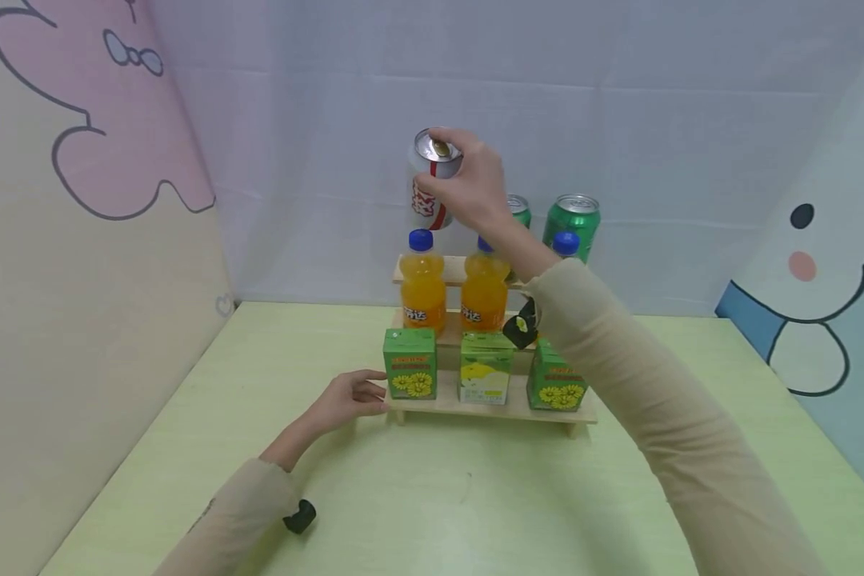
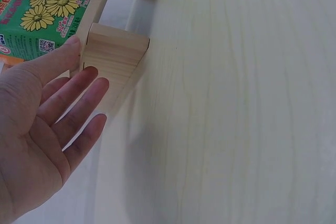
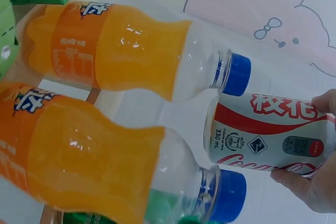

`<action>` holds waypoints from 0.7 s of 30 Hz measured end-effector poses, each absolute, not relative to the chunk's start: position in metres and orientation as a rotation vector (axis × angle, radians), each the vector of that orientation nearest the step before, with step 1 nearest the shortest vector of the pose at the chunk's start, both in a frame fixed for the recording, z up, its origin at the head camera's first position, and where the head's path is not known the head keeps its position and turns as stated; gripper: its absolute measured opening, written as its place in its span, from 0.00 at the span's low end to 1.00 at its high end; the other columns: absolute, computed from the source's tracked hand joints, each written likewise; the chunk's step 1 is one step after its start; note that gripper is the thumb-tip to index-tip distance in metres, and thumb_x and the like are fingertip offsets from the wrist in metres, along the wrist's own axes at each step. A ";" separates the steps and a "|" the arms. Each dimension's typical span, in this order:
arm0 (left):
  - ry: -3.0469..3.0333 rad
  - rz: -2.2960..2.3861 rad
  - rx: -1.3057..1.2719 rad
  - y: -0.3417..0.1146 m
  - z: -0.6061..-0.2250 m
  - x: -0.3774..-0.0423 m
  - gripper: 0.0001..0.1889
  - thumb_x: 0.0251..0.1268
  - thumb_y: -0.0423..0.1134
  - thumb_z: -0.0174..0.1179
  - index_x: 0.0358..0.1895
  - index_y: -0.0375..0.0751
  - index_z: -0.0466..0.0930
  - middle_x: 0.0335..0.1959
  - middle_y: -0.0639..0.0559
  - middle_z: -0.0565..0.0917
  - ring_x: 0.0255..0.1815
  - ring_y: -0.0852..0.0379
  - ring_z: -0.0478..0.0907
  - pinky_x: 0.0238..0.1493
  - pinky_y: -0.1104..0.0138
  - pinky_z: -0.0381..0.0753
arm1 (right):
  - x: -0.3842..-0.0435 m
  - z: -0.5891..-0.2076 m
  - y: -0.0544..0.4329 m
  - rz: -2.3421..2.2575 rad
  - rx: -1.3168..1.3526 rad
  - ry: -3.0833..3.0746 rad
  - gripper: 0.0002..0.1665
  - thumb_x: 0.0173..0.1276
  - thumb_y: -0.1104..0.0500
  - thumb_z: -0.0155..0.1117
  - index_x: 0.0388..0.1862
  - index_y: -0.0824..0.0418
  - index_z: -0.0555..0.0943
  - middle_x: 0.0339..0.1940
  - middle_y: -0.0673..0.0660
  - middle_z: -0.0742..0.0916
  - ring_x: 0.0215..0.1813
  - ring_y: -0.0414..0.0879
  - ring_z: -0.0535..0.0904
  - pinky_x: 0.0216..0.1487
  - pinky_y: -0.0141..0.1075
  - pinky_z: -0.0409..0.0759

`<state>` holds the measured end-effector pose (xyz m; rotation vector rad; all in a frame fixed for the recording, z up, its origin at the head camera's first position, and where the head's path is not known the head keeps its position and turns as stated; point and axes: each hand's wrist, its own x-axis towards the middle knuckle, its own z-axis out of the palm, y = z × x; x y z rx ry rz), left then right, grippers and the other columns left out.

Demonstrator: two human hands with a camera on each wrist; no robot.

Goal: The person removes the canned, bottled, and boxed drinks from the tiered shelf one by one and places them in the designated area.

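My right hand (image 1: 471,180) grips a white and red Coca-Cola can (image 1: 423,196) near its top, thumb and fingers on opposite sides. The can hangs upright above the left orange soda bottle (image 1: 421,292), beyond its blue cap in the right wrist view, where the can's printed side (image 3: 268,135) faces the camera. At the lower left my left hand (image 1: 349,396) touches the left end of a wooden tiered rack (image 1: 475,410). Its thumb lies along the board edge beside a green drink carton (image 2: 47,14), and the other fingers extend loosely by the rack's leg (image 2: 113,48).
Three cartons line the lowest tier, a pale one (image 1: 486,372) in the middle. Orange bottles (image 1: 484,296) stand on the tier behind. Green cans (image 1: 572,220) occupy the top right. A pale curtain (image 1: 317,160) hangs behind the table (image 1: 281,344).
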<state>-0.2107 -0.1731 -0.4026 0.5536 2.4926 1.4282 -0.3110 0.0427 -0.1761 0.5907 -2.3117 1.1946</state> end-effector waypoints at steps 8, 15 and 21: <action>2.486 1.445 0.547 -0.180 -0.424 -0.224 0.26 0.56 0.32 0.62 0.58 0.24 0.67 0.44 0.35 0.81 0.44 0.44 0.79 0.44 0.58 0.78 | -0.304 -0.170 0.060 1.210 0.578 -2.219 0.28 0.55 0.59 0.66 0.57 0.59 0.75 0.54 0.52 0.79 0.50 0.39 0.74 0.45 0.27 0.76; 2.451 1.484 0.541 -0.182 -0.434 -0.229 0.28 0.55 0.34 0.63 0.58 0.25 0.66 0.44 0.35 0.80 0.45 0.45 0.79 0.43 0.62 0.79 | -0.298 -0.167 0.076 1.249 0.599 -2.104 0.27 0.55 0.59 0.66 0.56 0.60 0.75 0.55 0.51 0.78 0.50 0.39 0.74 0.47 0.28 0.76; 2.450 1.479 0.562 -0.175 -0.415 -0.219 0.26 0.56 0.31 0.62 0.56 0.22 0.66 0.44 0.33 0.80 0.45 0.43 0.79 0.43 0.62 0.79 | -0.290 -0.164 0.090 1.264 0.593 -2.061 0.27 0.55 0.59 0.67 0.56 0.60 0.75 0.54 0.50 0.79 0.48 0.40 0.73 0.45 0.28 0.77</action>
